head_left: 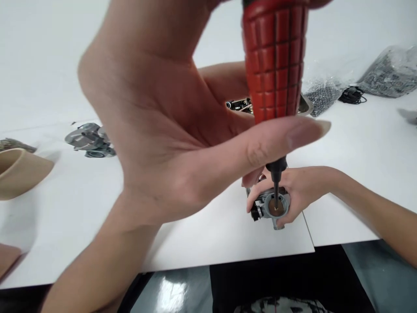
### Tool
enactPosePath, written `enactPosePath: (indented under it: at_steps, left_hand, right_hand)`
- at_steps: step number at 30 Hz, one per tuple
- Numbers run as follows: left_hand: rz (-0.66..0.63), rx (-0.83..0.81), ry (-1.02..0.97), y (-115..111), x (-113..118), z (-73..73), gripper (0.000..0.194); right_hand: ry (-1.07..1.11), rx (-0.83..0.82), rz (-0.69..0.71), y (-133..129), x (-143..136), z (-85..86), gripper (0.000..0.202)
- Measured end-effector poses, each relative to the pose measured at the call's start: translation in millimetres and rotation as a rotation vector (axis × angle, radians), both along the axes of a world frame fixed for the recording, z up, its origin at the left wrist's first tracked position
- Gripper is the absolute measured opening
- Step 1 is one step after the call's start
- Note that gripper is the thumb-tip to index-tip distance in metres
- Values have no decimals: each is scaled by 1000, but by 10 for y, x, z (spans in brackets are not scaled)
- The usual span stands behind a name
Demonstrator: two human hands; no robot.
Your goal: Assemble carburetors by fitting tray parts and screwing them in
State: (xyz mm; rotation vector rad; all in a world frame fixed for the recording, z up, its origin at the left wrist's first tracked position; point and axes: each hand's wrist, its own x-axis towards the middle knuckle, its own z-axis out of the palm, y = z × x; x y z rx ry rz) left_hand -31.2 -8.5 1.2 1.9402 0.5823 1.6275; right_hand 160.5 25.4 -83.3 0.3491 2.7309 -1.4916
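Large in the foreground, my left hand (163,130) is closed around the red ribbed handle of a screwdriver (276,61), its thumb lying across the front of the grip. The black shaft points straight down. Its tip appears to meet a small screw in the brass-coloured disc inside the round bore of a grey metal carburetor (285,202). Fingers of my right hand (302,191) wrap the carburetor from above and the right side, holding it against the white table (211,243) near its front edge. Part of the carburetor's far side is covered by my hands.
Another grey carburetor (87,137) lies at left, beside a beige container (35,174). Behind the screwdriver is a metal tray (306,105) with dark parts. Clear bags of small metal parts (389,71) and a black cord bundle (352,94) lie at the back right.
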Motion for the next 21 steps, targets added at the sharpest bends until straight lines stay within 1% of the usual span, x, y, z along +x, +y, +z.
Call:
enactPosePath:
  at_steps: [2, 4, 6, 8, 10, 12, 15, 17, 19, 21]
  left_hand:
    - [-7, -4, -6, 107, -93, -66, 89]
    - [-11, -7, -14, 151, -173, -120, 90]
    - [-18, -1, -11, 117, -197, -154, 91]
    - [-31, 12, 17, 42, -152, -160, 91]
    - [-52, 34, 75, -25, -58, -133, 92]
    - [-114, 102, 123, -58, 50, -78, 94]
    - [-207, 212, 141, -86, 164, 17, 94]
    - [-235, 217, 156, -130, 177, 56, 92]
    - [-258, 209, 148, -188, 135, 64, 90]
    - [-243, 283, 19, -224, 47, 48, 90]
  right_hand:
    - [1, -8, 2, 1, 0, -3, 53]
    - [-5, -34, 16, 1, 2, -3, 53]
    - [-13, -65, 32, 1, 6, -1, 53]
    - [-14, -86, 36, 2, 7, 4, 53]
    - [-10, -96, 36, 4, 2, 9, 53]
    - [-7, -104, 36, 5, -6, 15, 52]
    - [-10, -120, 37, 0, -15, 21, 51]
    - [-14, -122, 25, -9, -14, 19, 51]
    - [-3, -109, -4, -19, -9, 11, 51]
    - [15, -98, -21, -21, -5, -3, 50]
